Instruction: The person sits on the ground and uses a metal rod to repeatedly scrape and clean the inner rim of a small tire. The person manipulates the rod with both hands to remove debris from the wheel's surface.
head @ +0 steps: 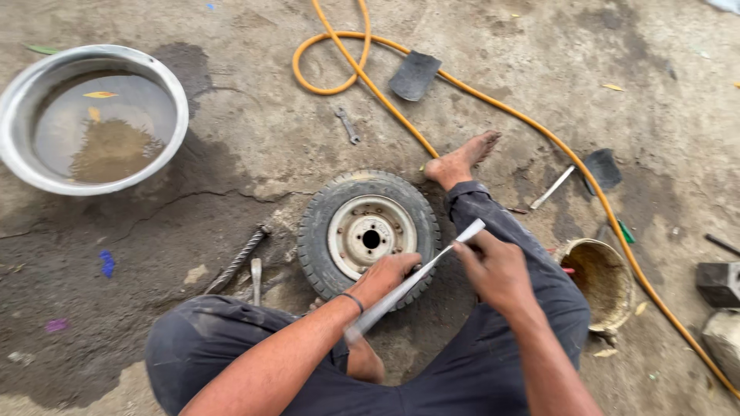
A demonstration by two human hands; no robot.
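a small wheel (368, 234) lies flat on the cracked, stained concrete ground (254, 146), its knobbly black rubber tyre ringing a dull, pale metal rim with a dark centre hole. the left hand (393, 273) rests on the tyre's near right edge, fingers curled over the rubber. the right hand (493, 266) is closed around a long, flat, pale metal bar (416, 281), blurred, that slants from near the tyre's right side back toward the person. far left sits a round, shiny metal basin (23, 100) of murky water. an orange hose (493, 104) loops across the far ground and runs down the right. a grimy round bucket (617, 266) stands right of the knee. a twisted steel rod (237, 260) lies left of the wheel.
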